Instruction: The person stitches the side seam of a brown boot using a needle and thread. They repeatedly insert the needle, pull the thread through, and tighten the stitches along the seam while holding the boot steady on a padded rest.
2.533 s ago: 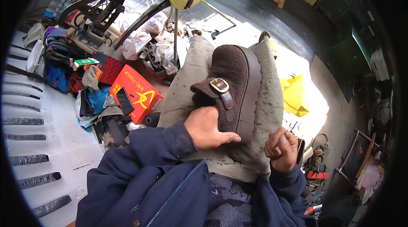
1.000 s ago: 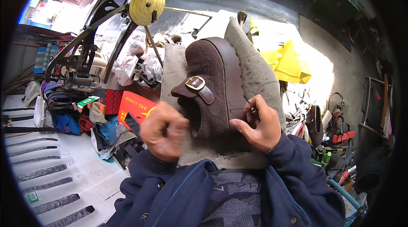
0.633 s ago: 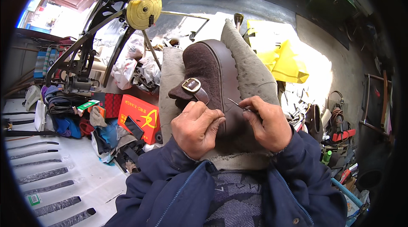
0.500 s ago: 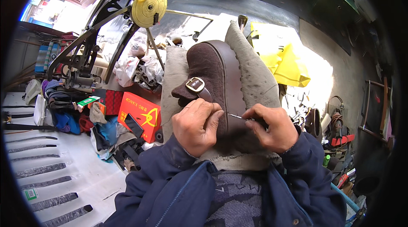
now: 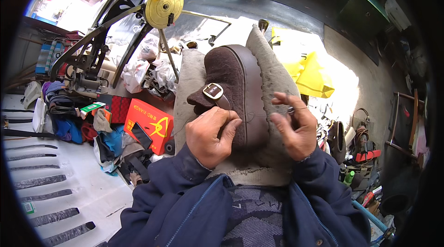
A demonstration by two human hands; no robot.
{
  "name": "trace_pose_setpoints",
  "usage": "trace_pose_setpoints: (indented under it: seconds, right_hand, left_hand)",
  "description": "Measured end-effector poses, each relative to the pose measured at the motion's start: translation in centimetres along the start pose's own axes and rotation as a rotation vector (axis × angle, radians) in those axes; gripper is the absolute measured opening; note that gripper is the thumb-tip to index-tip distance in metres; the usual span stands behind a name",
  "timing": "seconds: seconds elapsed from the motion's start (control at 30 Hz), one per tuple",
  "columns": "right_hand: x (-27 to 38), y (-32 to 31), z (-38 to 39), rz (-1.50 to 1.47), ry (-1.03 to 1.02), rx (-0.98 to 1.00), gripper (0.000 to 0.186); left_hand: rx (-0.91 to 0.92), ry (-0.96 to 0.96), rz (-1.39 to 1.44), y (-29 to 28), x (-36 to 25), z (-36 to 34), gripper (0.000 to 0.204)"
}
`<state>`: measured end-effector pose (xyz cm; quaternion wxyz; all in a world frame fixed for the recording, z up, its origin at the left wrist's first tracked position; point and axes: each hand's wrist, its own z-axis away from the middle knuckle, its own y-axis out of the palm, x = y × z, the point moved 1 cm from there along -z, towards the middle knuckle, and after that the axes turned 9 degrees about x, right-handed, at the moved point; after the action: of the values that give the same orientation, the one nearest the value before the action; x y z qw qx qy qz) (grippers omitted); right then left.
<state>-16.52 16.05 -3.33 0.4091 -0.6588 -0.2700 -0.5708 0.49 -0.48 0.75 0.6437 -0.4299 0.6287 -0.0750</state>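
Observation:
A dark brown felt shoe (image 5: 224, 69) with a smooth brown band along its sole edge lies on a grey cloth pad (image 5: 276, 69) across my lap. Its strap carries a square gold-coloured buckle (image 5: 213, 91). My left hand (image 5: 213, 132) is closed in a pinch against the shoe, just below the strap; a thin dark thread shows near its fingertips. To the right of the shoe, apart from it, is my right hand (image 5: 296, 126), thumb and forefinger spread. A small metal-tipped tool (image 5: 290, 110) shows among its fingers, most of it hidden in the hand.
A black hand-cranked machine with a yellow wheel (image 5: 164, 6) stands at the far left. Below it are an orange-red box (image 5: 150, 124), a dark phone (image 5: 141, 135) and piled cloth. Wrapped dark strips (image 5: 40, 182) lie on a white surface. A yellow bag (image 5: 314, 76) sits beyond the pad.
My right hand has drawn back from the shoe's edge, its thumb and forefinger spreading; the tool's thin shaft no longer points at the shoe. My left hand keeps its pinch in nearly the same place.

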Motion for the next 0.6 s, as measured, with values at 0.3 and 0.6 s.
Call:
trace_pose_setpoints:
  seconds: [0.3,0.6]
  right_hand:
    - [1.2,-0.1,1.3,-0.197,-0.009,0.053,0.014]
    - [0.6,4.1,0.4,-0.908,0.344,0.27,0.029]
  left_hand:
    - [-0.03,-0.001,-0.132,-4.2,2.9,3.4,0.009]
    - [0.112,-0.016,-0.588,-8.8,6.0,5.6,0.01]
